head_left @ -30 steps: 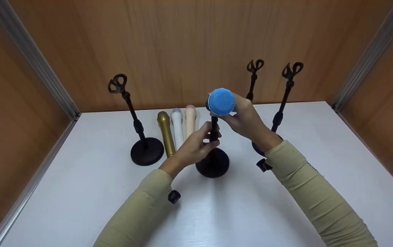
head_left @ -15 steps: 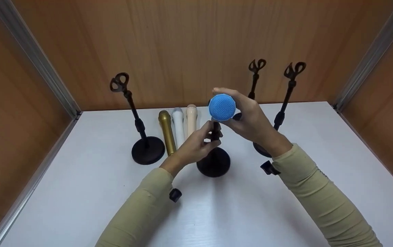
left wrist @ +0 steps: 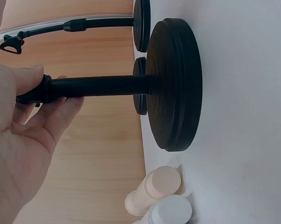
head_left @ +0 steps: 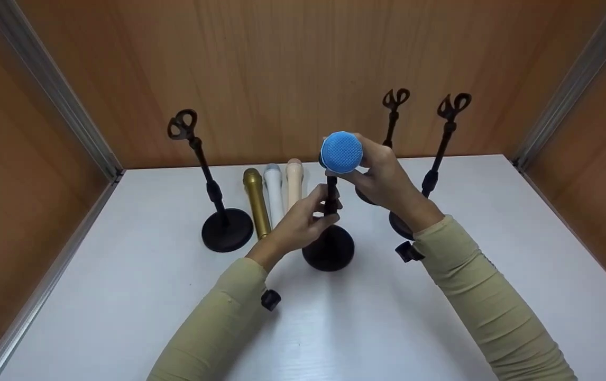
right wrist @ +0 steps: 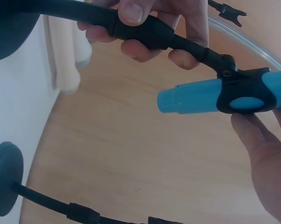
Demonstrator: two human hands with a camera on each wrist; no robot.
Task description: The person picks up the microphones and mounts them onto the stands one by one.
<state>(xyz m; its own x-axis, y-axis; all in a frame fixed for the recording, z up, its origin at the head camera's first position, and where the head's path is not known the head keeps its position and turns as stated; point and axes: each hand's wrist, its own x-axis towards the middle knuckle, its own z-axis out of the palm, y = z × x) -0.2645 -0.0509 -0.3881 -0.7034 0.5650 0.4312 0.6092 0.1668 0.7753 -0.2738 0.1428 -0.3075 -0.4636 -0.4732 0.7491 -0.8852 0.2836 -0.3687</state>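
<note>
A blue microphone faces the head camera with its round grille. In the right wrist view, the blue microphone lies inside the black clip on top of a desk stand. My right hand holds the microphone behind its grille; in the right wrist view its fingertips touch near the clip. My left hand grips the stand's black pole at the thicker collar, thumb on one side and fingers on the other. The stand's round base is on the white table.
Gold, white and cream microphones lie side by side behind the left hand. One black stand is at left; two more, a rear stand and a nearer stand, stand at right. Wood panels enclose the table.
My right hand and the blue microphone's head dip slightly, then rise again. The right fingers look wider apart half a second ago and closer round the microphone now. The left hand keeps its place.
</note>
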